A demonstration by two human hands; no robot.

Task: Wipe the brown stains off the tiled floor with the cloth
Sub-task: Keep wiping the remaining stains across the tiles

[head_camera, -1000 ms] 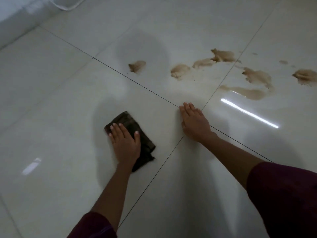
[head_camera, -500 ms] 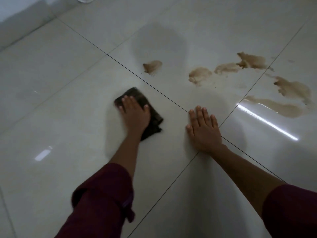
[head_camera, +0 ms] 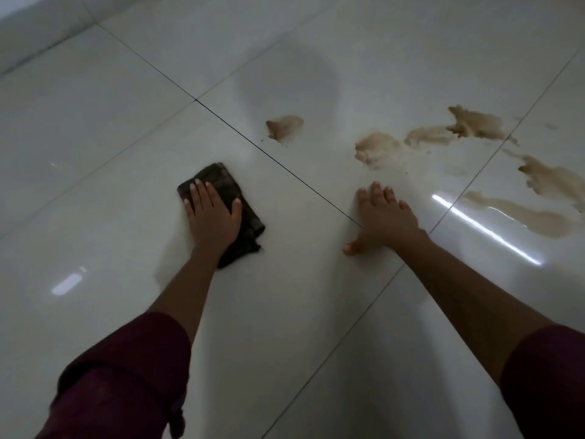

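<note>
My left hand [head_camera: 213, 217] lies flat on a dark folded cloth [head_camera: 221, 177] and presses it onto the glossy white tiled floor [head_camera: 95, 153]. My right hand [head_camera: 384, 217] rests flat on the floor beside a grout line, fingers straight and thumb spread, holding nothing. Brown stains lie beyond both hands: a small one [head_camera: 285, 126] nearest the cloth, a wider smear [head_camera: 376, 148] just ahead of my right hand, two joined patches [head_camera: 474, 125] further back, and two more [head_camera: 554, 180] [head_camera: 535, 217] on the tile at the right.
Dark grout lines [head_camera: 285, 167] cross between my hands. A pale wall base [head_camera: 31, 23] runs along the far left. A bright light streak [head_camera: 487, 229] reflects on the tile to the right of my right hand.
My left hand has slid the cloth forward across the tile, towards the small stain. My right hand stays planted near the grout crossing, with its thumb now spread out.
</note>
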